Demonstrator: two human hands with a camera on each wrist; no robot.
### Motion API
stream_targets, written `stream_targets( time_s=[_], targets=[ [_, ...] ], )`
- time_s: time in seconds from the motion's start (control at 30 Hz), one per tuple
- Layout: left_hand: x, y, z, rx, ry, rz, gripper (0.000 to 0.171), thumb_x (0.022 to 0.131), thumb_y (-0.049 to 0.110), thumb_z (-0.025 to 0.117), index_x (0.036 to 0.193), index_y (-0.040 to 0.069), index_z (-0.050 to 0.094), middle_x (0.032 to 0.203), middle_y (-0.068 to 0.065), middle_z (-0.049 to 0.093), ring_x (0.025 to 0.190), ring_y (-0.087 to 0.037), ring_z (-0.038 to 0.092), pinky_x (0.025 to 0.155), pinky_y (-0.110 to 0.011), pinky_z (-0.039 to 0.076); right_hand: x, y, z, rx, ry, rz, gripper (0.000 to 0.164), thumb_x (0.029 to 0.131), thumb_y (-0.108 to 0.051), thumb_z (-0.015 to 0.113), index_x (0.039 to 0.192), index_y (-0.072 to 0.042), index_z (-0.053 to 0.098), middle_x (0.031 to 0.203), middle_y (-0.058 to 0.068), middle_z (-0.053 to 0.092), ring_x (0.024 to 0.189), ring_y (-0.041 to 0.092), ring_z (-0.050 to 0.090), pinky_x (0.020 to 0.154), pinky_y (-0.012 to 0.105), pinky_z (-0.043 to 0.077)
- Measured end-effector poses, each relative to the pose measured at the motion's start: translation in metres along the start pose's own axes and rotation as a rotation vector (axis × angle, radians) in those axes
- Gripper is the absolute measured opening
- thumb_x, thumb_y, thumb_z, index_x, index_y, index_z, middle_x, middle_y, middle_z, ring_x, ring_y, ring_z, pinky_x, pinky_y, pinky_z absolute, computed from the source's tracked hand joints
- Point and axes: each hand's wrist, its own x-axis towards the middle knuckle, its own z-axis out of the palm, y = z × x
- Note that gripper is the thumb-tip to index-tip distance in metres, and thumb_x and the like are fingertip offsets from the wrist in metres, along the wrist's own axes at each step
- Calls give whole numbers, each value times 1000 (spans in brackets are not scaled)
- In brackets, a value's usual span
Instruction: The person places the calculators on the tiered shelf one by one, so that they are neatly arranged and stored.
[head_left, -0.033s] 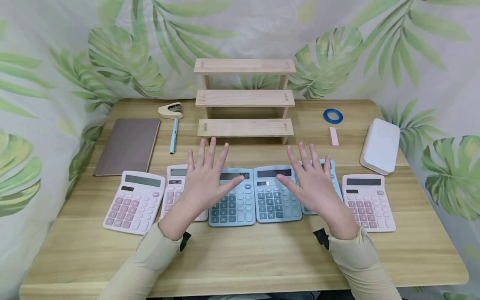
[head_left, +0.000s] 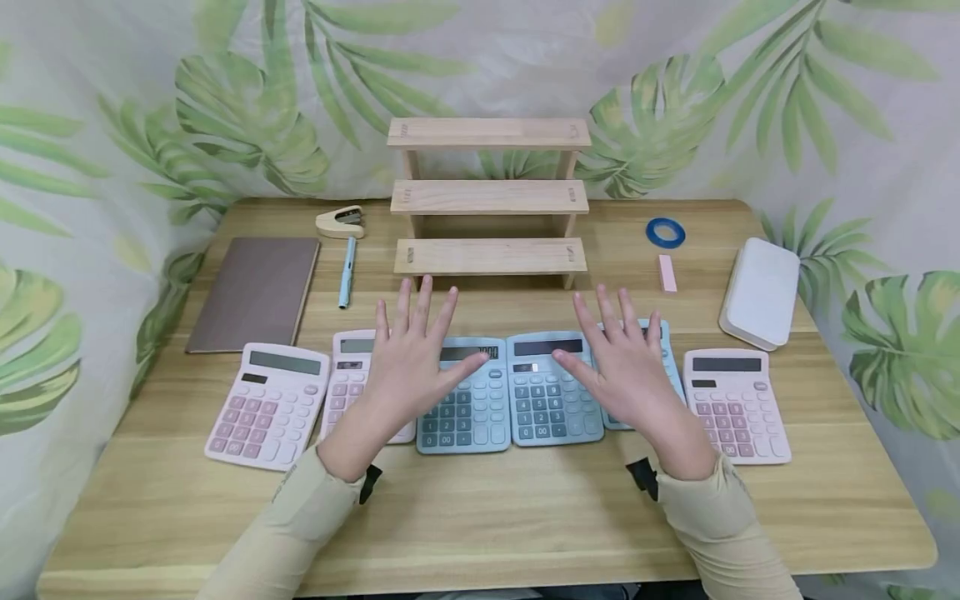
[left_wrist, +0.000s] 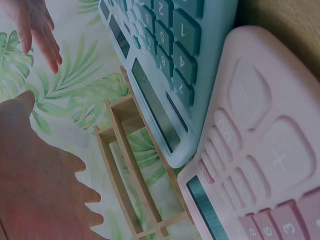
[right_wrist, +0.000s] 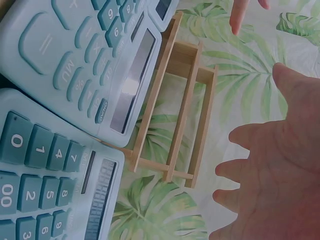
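Observation:
My left hand [head_left: 411, 371] is spread palm down above the row of calculators, its fingers straight and holding nothing. Below it are a pink calculator [head_left: 347, 387], partly hidden, and a blue calculator [head_left: 465, 417]. With fingers fanned out, my right hand [head_left: 628, 375] hovers over another blue calculator [head_left: 557, 400] and a blue one [head_left: 673, 367] that it mostly covers. Pink calculators stand at both ends of the row, one at the left [head_left: 266, 404] and one at the right [head_left: 738, 404]. Both wrist views show the palms raised over the keys.
Behind the row stands a three-step wooden rack [head_left: 489, 257]. To its left lie a brown notebook [head_left: 255, 292], a blue pen [head_left: 347, 273] and a cream stapler [head_left: 341, 222]. On the right are blue tape [head_left: 665, 232], a pink eraser-like block [head_left: 667, 273] and a white case [head_left: 761, 292].

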Motion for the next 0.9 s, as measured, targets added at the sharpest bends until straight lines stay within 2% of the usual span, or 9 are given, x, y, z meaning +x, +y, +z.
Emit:
stream_targets(
  time_s=[0.23,0.43,0.57,0.63,0.73,0.83,0.9],
  targets=[
    [3,3,1,15,-32,7,89,78,83,19,146,33,-11,154,-1,-21,140,-25,-25,118,-59,-9,0,-1,3,10,-27,7,78,88,-70,25,148,-30,-4,156,5,-12,143,28,-19,110,68,-15],
    [3,3,2,28,-32,8,90,78,83,17,146,33,-10,154,-1,-21,140,-24,-25,118,-57,-10,1,-1,5,-5,-41,8,78,87,-71,24,148,-31,-4,156,4,-12,142,26,-19,111,68,-14],
    [-2,-7,-7,42,-8,-6,88,80,81,19,146,32,-12,152,0,-25,141,-25,-24,118,-57,-12,8,5,4,8,-40,2,75,88,-70,23,148,-31,-2,156,4,-10,143,29,-16,110,70,-13],
    [-11,-22,-17,48,-4,-34,87,83,77,25,146,31,-14,153,-3,-23,142,-31,-20,117,-59,-10,18,14,0,58,-40,5,73,90,-67,24,149,-29,3,157,6,-6,144,32,-12,110,70,-13],
    [-37,-59,-34,47,-1,-112,89,86,70,34,148,25,-10,155,-18,-4,141,-44,3,115,-66,6,44,36,-13,207,-56,32,70,93,-62,27,148,-21,17,157,10,6,143,38,3,114,67,-2],
    [-71,-103,-44,61,-72,-263,89,88,68,33,149,13,2,145,-30,25,124,-54,31,98,-71,31,80,60,-29,393,-69,104,68,93,-58,35,143,-13,33,150,16,29,136,38,29,114,60,24],
    [-92,-129,-45,64,-159,-370,91,87,72,27,148,6,11,137,-35,35,113,-58,39,81,-70,41,107,72,-39,533,-65,181,64,93,-54,41,139,-10,40,141,16,44,125,34,46,106,52,42]
  ],
)
